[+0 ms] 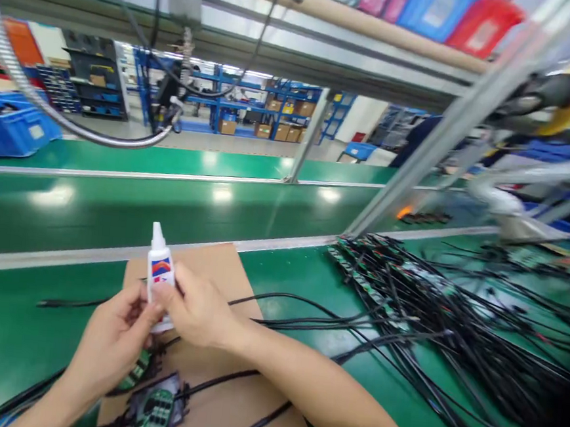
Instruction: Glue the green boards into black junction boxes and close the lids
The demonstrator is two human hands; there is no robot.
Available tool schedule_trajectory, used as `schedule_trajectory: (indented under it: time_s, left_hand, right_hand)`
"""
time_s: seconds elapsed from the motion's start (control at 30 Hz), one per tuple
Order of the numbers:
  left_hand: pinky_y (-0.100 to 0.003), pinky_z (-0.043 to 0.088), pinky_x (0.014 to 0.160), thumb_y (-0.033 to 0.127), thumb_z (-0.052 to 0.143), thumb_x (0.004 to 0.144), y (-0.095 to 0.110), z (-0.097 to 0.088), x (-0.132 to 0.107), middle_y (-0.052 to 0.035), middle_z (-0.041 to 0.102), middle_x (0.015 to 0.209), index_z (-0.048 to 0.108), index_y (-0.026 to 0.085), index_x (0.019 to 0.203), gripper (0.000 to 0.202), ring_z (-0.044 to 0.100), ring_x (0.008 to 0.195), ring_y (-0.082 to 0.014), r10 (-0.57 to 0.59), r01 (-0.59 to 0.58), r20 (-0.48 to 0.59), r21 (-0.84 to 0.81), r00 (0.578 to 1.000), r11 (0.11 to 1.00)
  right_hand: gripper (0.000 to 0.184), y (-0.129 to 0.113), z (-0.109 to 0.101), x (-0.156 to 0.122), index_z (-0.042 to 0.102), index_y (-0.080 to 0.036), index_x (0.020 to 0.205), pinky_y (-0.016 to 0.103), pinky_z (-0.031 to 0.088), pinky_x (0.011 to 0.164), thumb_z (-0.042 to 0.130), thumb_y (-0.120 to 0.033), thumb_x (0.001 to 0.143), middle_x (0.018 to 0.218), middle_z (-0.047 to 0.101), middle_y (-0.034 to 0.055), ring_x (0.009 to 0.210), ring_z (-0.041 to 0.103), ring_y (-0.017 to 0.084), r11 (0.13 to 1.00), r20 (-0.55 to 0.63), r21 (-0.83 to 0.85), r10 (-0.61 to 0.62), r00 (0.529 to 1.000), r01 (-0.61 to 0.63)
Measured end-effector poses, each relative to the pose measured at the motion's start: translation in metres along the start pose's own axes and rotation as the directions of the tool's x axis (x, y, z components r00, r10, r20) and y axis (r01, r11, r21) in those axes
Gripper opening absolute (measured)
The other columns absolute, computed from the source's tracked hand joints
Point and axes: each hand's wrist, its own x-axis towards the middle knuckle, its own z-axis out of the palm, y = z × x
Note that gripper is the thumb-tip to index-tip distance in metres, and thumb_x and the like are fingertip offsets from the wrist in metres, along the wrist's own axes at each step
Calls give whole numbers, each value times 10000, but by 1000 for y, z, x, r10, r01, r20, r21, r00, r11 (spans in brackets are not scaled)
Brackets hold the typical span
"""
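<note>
A small white glue bottle [161, 264] with a pointed nozzle and a blue and red label stands nearly upright between my hands. My right hand [203, 307] wraps round its body from the right. At its lower part, the fingers of my left hand [116, 332] are pinched together against the bottle. Beneath them, a sheet of brown cardboard [212, 260] lies on the green bench. Close below my hands are a round green circuit board [157, 411] in a dark housing with black cables and a second green board [135, 369], partly hidden by my left hand.
To the right lies a big tangle of black cables [419, 316] with circuit boards among them. A slanted metal post [417, 158] rises behind it. A flexible metal hose [74, 128] hangs at upper left, near a blue bin [10, 129]. An overhead shelf [328, 36] spans the top.
</note>
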Motion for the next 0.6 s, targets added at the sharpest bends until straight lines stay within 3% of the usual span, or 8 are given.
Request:
schedule_trajectory:
  time_s: [0.1,0.17,0.27,0.33,0.4,0.5,0.53,0.6]
  left_hand:
    - [-181,415,408,500,601,830,3,-8,2,38,506,589,500,166,737,361,467,461,-87,-35,30,-37,-114,999,993]
    - [-174,395,382,478,618,815,7,-18,10,44,502,578,483,169,728,349,448,436,-76,-68,54,-78,-160,995,986]
    - [-159,357,367,408,642,800,15,-35,24,52,488,540,514,159,746,285,425,408,-65,-83,68,-86,-168,993,983]
    - [-167,365,377,395,617,820,16,-45,29,41,498,516,546,144,749,271,442,404,-72,-96,88,-39,-170,995,982]
    - [-209,446,444,452,495,897,8,-52,28,-8,575,596,593,125,833,347,526,474,-107,-69,64,-12,-253,998,965]
    - [-329,543,716,445,324,979,-17,-56,15,-91,670,924,602,133,1121,441,634,784,-176,40,-43,-19,-195,999,980]
    - [-372,524,828,406,342,982,-26,-55,9,-103,662,1044,586,149,1185,408,625,918,-199,86,-85,6,-59,996,995]
    - [-441,434,996,320,408,966,-42,-50,-2,-99,606,1236,575,172,1232,347,550,1124,-235,142,-171,122,274,982,946]
  right_hand:
    - [295,3,-3,8,544,-181,871,266,413,590,335,-353,988,759,626,28,675,565,154,974,-28,-107,-205,978,201]
    - [230,1,-8,22,584,-131,1015,343,466,752,399,-255,957,931,654,112,877,591,215,840,-104,-323,-490,866,436]
    - [459,-10,-10,53,429,-56,1335,460,352,1028,430,-106,879,1285,539,196,1231,448,284,487,141,-526,-758,636,697]
    - [525,-17,-7,73,384,-45,1379,484,365,1009,421,-99,859,1199,588,189,1159,502,292,371,364,-476,-742,563,797]
    - [507,-16,-1,91,411,-66,1365,461,461,844,436,-160,868,963,646,141,907,589,269,478,402,-399,-675,618,783]
    - [318,-1,13,108,528,-184,1215,341,482,636,405,-278,938,734,593,29,647,556,176,872,105,-12,-486,868,490]
    - [242,5,19,112,563,-206,1088,301,468,582,398,-321,954,672,550,-4,580,524,146,903,-6,245,-362,932,353]
    - [223,15,34,116,533,-213,844,230,401,473,427,-376,955,564,425,-56,458,414,93,698,-78,702,-121,990,141]
